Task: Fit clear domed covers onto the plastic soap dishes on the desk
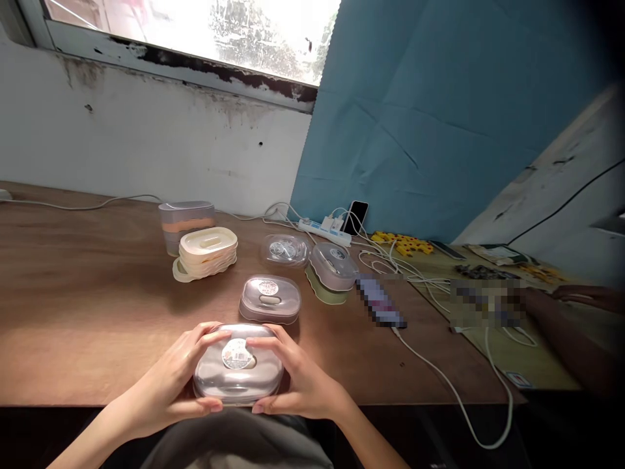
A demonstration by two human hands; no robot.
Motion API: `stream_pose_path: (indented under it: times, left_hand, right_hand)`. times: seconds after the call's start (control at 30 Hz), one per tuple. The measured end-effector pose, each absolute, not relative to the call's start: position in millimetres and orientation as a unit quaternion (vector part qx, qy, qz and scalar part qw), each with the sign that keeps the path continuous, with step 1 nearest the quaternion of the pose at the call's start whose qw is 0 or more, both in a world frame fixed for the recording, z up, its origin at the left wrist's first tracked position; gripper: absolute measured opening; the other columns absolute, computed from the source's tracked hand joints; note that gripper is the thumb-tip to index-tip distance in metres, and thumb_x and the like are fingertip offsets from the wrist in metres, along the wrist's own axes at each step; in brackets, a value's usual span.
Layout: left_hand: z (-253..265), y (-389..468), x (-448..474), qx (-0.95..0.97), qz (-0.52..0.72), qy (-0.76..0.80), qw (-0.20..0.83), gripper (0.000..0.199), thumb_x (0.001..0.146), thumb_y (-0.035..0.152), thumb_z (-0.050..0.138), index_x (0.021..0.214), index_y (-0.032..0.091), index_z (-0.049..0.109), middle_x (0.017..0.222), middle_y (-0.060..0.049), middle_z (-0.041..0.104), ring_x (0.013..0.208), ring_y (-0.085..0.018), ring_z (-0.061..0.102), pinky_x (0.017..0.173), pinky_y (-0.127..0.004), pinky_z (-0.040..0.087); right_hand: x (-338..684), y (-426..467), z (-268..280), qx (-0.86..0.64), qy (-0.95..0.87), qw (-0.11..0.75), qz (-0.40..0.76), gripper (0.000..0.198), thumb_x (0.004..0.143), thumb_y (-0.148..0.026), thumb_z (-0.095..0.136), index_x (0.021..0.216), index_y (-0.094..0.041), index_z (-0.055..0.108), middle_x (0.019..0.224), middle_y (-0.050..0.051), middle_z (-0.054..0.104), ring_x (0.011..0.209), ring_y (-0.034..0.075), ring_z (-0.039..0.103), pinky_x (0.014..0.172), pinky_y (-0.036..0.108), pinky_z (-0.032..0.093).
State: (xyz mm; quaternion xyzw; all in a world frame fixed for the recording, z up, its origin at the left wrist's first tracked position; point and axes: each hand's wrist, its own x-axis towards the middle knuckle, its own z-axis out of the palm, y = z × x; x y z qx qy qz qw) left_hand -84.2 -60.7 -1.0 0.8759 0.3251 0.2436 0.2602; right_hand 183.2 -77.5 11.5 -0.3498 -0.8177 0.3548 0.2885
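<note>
Between my two hands, at the table's front edge, is an oval plastic box (pixel 209 378) with a clear lid and a round white label. My left hand (pixel 178 374) grips its left side, thumb at the near edge and fingers on top. On the right side, my right hand (pixel 303 381) holds it the same way, a fingertip near the label. Just beyond stands a similar lidded box (pixel 283 305). Farther back are another clear-lidded box (pixel 295 253) and a pinkish box (pixel 336 268) above a green one (pixel 328 292).
Cream oval trays (pixel 209 251) are stacked at the left, before a grey and orange stack (pixel 187 221). White cables run from a power strip (pixel 325 231) past a phone (pixel 355 217). A blurred phone (pixel 378 303) lies rightward. Another person's arm (pixel 561 326) reaches in at far right.
</note>
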Motion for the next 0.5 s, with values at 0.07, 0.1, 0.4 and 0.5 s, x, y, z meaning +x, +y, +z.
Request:
stream_pose_path:
  times: [0.07,0.1,0.4,0.5]
  left_hand:
    - [1.0,-61.1,-85.2,0.869,0.239,0.333,0.276,0.067,0.084,0.033,0.062,0.141,0.035,0.026,0.143,-0.01,0.035,0.126,-0.032,0.045,0.099,-0.041,0.045]
    - [2.0,-61.4,-85.5,0.866,0.237,0.337,0.285,0.067,0.084,0.032,0.062,0.141,0.035,0.027,0.144,-0.009,0.035,0.126,-0.031,0.044,0.1,-0.041,0.045]
    - [5.8,-63.1,-84.5,0.853,0.233,0.337,0.324,0.067,0.085,0.03,0.061,0.14,0.04,0.025,0.148,-0.005,0.03,0.131,-0.03,0.041,0.103,-0.041,0.043]
    - [6.3,-63.4,-84.7,0.849,0.233,0.339,0.332,0.067,0.084,0.03,0.062,0.14,0.04,0.026,0.148,-0.005,0.031,0.128,-0.03,0.044,0.102,-0.04,0.044]
  right_hand:
    - [182.7,-78.6,12.2,-0.351,-0.817,0.289,0.353,0.076,0.066,-0.037,0.082,0.132,-0.028,0.045,0.133,0.008,0.041,0.124,0.024,0.045,0.104,0.035,0.037]
    - [182.5,-79.1,12.7,-0.353,-0.817,0.289,0.353,0.076,0.066,-0.038,0.081,0.132,-0.028,0.045,0.133,0.008,0.041,0.124,0.024,0.045,0.104,0.035,0.037]
    - [182.3,-80.2,14.0,-0.361,-0.818,0.283,0.346,0.077,0.067,-0.041,0.08,0.133,-0.026,0.044,0.134,0.009,0.04,0.124,0.024,0.045,0.104,0.033,0.037]
    - [182.2,-80.5,14.9,-0.367,-0.819,0.274,0.345,0.076,0.068,-0.042,0.08,0.133,-0.025,0.044,0.135,0.01,0.04,0.125,0.025,0.045,0.104,0.034,0.037]
